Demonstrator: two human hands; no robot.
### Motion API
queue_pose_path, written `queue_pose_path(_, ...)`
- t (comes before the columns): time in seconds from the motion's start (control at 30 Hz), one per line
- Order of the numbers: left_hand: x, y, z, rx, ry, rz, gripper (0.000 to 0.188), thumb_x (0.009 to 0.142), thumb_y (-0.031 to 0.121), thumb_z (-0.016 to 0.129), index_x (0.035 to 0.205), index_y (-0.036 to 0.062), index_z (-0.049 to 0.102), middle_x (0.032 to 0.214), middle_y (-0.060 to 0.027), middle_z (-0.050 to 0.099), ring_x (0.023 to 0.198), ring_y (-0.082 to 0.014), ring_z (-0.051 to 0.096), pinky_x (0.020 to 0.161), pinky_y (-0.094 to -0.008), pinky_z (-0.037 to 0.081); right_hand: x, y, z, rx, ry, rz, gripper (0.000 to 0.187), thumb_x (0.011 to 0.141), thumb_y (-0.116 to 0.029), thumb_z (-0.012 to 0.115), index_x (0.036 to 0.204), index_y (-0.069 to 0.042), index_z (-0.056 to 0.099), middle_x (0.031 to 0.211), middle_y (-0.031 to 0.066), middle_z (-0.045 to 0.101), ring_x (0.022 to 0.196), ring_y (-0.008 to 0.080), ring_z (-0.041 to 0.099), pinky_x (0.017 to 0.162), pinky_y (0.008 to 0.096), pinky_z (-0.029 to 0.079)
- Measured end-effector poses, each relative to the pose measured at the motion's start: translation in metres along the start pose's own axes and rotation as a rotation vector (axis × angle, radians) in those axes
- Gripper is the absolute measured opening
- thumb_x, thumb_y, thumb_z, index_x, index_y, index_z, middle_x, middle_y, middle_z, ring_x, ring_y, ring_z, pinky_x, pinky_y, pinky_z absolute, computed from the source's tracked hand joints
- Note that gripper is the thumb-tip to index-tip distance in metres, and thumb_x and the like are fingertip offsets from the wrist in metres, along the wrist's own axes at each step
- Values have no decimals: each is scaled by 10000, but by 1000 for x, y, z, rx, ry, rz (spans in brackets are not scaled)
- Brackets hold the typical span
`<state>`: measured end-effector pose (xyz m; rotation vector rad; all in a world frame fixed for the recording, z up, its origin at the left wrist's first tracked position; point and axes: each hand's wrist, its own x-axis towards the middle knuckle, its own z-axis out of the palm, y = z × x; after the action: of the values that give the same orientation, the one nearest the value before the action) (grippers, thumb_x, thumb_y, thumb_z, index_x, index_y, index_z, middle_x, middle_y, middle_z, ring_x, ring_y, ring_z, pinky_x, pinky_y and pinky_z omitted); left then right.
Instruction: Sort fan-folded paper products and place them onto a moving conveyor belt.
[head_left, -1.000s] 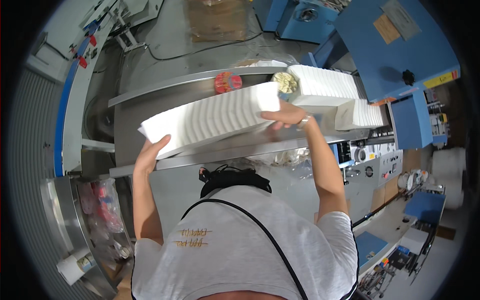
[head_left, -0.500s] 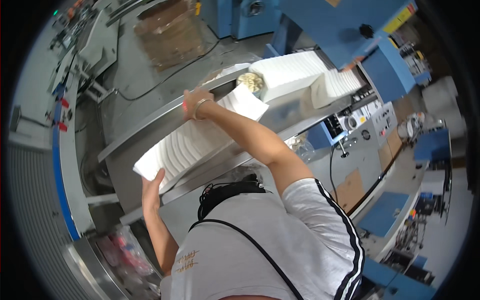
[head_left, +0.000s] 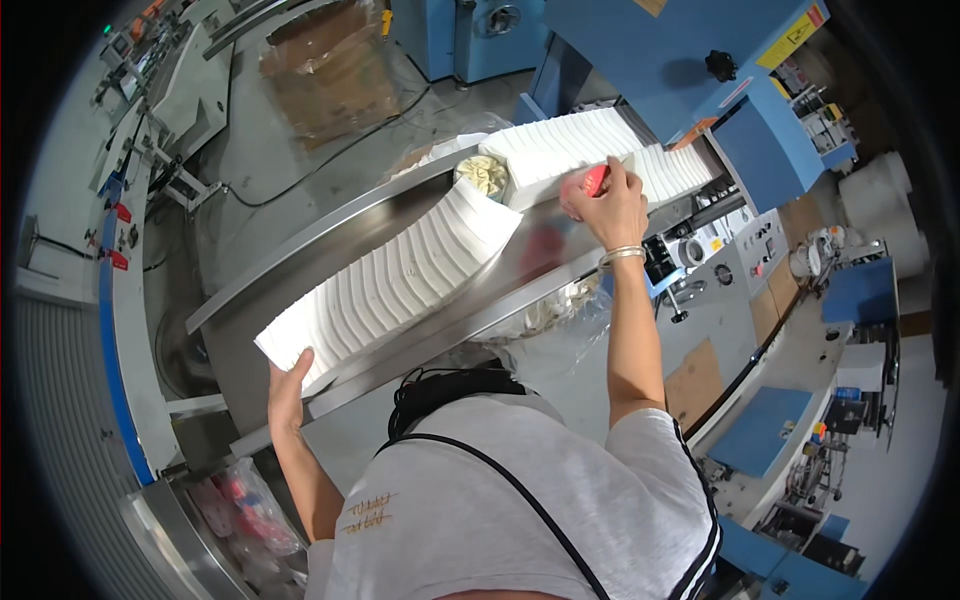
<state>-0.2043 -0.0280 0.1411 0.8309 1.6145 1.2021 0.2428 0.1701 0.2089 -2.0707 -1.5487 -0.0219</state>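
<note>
A long row of white folded tissue packs or sheets (head_left: 385, 285), standing side by side, lies on a metal chute (head_left: 325, 235). My left hand (head_left: 287, 385) grips its near left end, thumb on the near side and fingers partly hidden. Over the chute's right part my right hand (head_left: 618, 205) is closed round a small red, partly see-through object (head_left: 590, 186), whose kind I cannot make out. Beyond that hand are two more white stacks, one at the back (head_left: 570, 140) and one at the right (head_left: 670, 172). A round tub with crumpled cream-coloured material (head_left: 482, 176) stands between the stacks.
A blue machine (head_left: 670, 60) borders the chute's far right end. Behind the chute, a cardboard box in plastic (head_left: 330, 75) stands on the floor near a black cable. At the lower left is a metal bin (head_left: 180, 530) with plastic bags. Control boxes line the right.
My right hand has left the row and moved right, over the chute's right part, with the red object now plainly showing. My left hand stays at the row's left end.
</note>
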Motion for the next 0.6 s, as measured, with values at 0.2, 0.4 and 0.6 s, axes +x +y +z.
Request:
queue_pose_path(0.2, 1, -1, 3, -13, -35, -29, 837, 804, 227, 709, 1426, -47, 221, 1418, -138, 356, 1316, -235, 322, 1099, -320, 213, 26, 68, 77, -316, -89, 58, 557, 721, -367, 649, 1216, -132, 549, 1208, 229, 527, 1084, 417, 525, 929, 440, 426)
queue_pose_path(0.4, -6, -1, 5, -15, 34, -75, 870, 814, 303, 711, 1426, -60, 210, 1428, -168, 349, 1326, -254, 316, 1102, -322, 211, 9, -16, 57, 476, -278, -377, 332, 847, -377, 620, 896, -52, 672, 740, 183, 655, 645, 308, 641, 629, 387, 510)
queue_pose_path(0.6, -9, 7, -5, -40, 10, -80, 973, 766, 338, 730, 1449, -31, 143, 1429, -192, 331, 1338, -288, 298, 1105, -363, 214, -21, -57, 88, 343, -901, -324, 813, 782, -683, 555, 1037, 88, 602, 891, 251, 639, 833, 295, 614, 776, 353, 467)
